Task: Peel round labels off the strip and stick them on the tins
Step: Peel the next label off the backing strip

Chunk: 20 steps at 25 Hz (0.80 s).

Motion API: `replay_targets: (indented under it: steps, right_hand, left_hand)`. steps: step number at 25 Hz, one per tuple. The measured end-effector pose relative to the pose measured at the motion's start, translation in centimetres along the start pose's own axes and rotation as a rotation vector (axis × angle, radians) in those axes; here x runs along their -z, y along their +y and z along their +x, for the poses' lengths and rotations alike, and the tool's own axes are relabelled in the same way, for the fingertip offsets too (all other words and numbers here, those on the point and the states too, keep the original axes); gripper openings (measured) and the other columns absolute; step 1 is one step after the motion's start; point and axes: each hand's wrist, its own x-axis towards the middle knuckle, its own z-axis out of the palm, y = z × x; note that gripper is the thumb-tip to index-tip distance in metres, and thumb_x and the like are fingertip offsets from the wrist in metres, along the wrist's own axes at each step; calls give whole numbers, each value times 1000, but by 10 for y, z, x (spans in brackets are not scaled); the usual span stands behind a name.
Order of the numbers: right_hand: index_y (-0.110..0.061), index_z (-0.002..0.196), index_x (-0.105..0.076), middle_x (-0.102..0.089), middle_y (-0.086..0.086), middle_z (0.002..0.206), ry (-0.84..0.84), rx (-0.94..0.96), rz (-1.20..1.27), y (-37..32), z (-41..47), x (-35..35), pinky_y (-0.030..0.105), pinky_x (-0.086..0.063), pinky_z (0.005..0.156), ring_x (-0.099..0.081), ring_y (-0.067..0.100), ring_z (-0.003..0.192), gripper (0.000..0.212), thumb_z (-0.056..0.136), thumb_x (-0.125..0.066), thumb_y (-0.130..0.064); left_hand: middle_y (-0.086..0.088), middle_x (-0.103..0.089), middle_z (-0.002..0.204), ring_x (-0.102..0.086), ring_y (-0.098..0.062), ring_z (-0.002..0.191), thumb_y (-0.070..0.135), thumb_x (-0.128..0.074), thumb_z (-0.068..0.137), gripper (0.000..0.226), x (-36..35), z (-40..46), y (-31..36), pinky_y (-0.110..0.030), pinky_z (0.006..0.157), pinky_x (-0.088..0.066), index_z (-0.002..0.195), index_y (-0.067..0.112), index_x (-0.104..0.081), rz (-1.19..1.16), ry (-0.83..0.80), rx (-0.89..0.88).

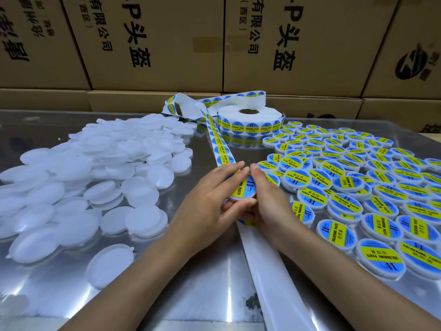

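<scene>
Labels (252, 128), round, blue with a yellow band printed "SOLDERING PASTE", sit on a white roll at the far middle of the shiny metal table (195, 278). From the roll a strip (218, 142) of the same labels runs toward the near side and passes under both hands. Nearer than the hands it shows as bare white backing (269, 263) that runs on to the near edge.

A white tin (242, 187) is held between the two hands at the middle of the table, tilted, with a label on its top reading "SOLDERING PASTE". The left hand (210, 199) cups the tin from the left, fingers laid along its top edge and thumb curled under its near side. The right hand (267, 194) grips it from the right, fingers bent over the far rim; its thumb is hidden.

On the left lies a loose heap of plain white tins (95, 173), unlabelled, many overlapping. On the right, labelled tins (358, 187) lie flat in a wide spread, close together and partly overlapping, each showing the blue and yellow "SOLDERING PASTE" label.

Behind the table stands a wall of brown cardboard cartons (167, 44) with large black Chinese print, including "有限公司", "(西区)" and "头盔", and a round black logo on the far right carton.
</scene>
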Motion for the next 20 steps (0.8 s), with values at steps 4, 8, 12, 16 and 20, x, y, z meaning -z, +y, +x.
replay_targets:
  steps: [4, 8, 12, 16, 20]
  right_hand:
    - [-16, 75, -71, -72, 9, 70, 32, 37, -108, -8, 2, 8, 26, -55, 54, -69, 17, 61, 48, 97, -42, -47]
    - [-18, 69, -66, -66, 0, 53, 148, 3, -95, -12, 7, 23, 17, -46, 43, -56, 7, 39, 44, 97, -45, -45]
    - [-12, 96, -54, -72, 6, 74, 295, 13, -15, -19, 16, 45, 16, -46, 41, -56, 5, 39, 21, 99, -46, -30]
    - [-12, 134, -25, -66, 6, 82, 487, 16, -162, -19, 23, 69, 16, -42, 36, -47, 6, 34, 48, 95, -52, -18]
    - [-15, 139, -17, -60, 11, 86, 577, 34, -462, -16, 28, 78, 39, -54, 65, -61, 27, 62, 69, 87, -62, -21]
  left_hand:
    - [-4, -53, 136, -51, -21, 123, 32, -59, 85, 47, 3, 0, -3, -34, 103, -40, 127, 11, -58, 12, -6, 10]
    - [1, -57, 131, -55, -19, 115, 33, -58, 86, 36, 6, -1, -6, -30, 98, -42, 118, 18, -67, 50, -1, 24]
    - [6, -58, 125, -52, -13, 112, 33, -61, 89, 23, 13, -3, -21, -20, 92, -37, 109, 23, -70, 136, 44, 170]
    - [-3, -42, 143, -35, -22, 131, 44, -53, 89, 50, 22, -10, -47, -30, 101, -33, 132, 18, -51, 460, -122, 526]
    - [-7, -48, 132, -41, -27, 122, 55, -44, 90, 53, 24, -11, -55, -37, 97, -37, 114, 9, -56, 608, -232, 701]
